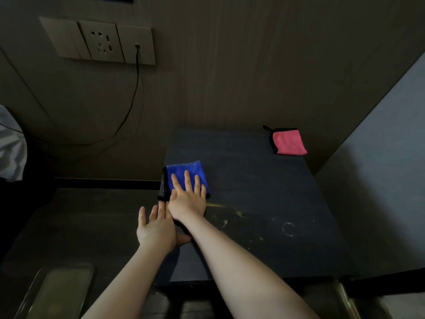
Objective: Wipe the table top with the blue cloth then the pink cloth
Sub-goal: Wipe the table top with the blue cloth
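Pressing our right hand flat with straight fingers on the blue cloth at the table left edge, left hand open beside it, we risk pushing it off; pink cloth waits far right.

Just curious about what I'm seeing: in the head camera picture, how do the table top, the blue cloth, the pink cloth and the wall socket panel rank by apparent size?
1. table top
2. wall socket panel
3. blue cloth and pink cloth: look alike; the right hand covers part of the blue one, so I won't rank them.
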